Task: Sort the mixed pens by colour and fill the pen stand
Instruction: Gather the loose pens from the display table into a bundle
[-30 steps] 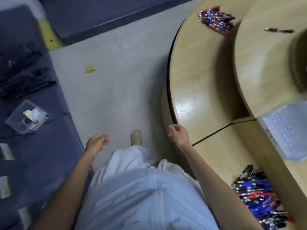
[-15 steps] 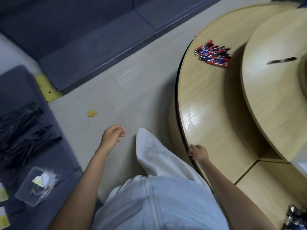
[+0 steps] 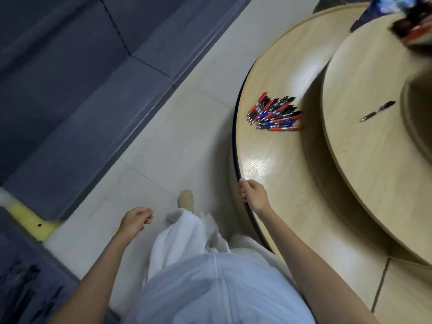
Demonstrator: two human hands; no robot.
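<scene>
Mixed pile of red, blue and black pens (image 3: 274, 112) on the lower tier of the round desk (image 3: 268, 164), unsorted; 1 dark pen (image 3: 378, 111) lies apart on the upper tier. Since 0.5 s ago the pile has drawn nearer as the person steps along the rim: approach, not yet sorting. Right hand (image 3: 251, 195) grips the desk edge; left hand (image 3: 135, 220) hangs loosely curled, apparently empty. No writing legible; no pen stand identifiable.

No legible text anywhere. Pens (image 3: 274, 112) on the desk (image 3: 275, 164) carry pale barrel markings, too small and blurred to read.
</scene>
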